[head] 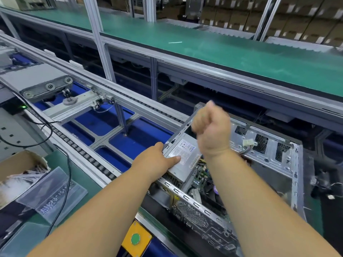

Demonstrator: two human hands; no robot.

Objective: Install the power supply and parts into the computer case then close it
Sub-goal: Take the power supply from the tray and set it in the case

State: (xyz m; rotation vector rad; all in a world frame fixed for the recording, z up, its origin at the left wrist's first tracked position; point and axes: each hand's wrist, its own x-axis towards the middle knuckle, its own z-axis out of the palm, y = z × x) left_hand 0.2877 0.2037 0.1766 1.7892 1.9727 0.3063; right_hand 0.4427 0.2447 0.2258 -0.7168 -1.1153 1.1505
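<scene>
the computer case (263, 160) lies on its side on the green bench in front of you, open face up, rear panel with the fan grille toward you. bare stamped steel, stiff, with thin folded edges; judged heavy enough to stay put, so handle it by the frame rails, not the sheet edges.

the power supply (182, 156) sits in the case's near-left corner, against the left rail, label face up. a grey metal box, judged dense and rigid, smooth on its painted faces, so press on the flat top or hold by the sides, never by its cable bundle. its wires run off to the right toward a white connector (247, 142) resting by the far wall; these are soft and will snag.

the motherboard (201, 173) shows just right of the supply, low in the case. fragile; keep fingers off it.

your left hand (157, 158) lies flat, fingers straight, on the supply's top and the case rail, steadying it. your right hand (211, 127) is raised above the supply, fingers curled into a fist; it is motion-blurred, and nothing shows in its grip.

writing: the supply's white label carries dense print, a blue brand mark and a barcode strip, all too small to read.
</scene>
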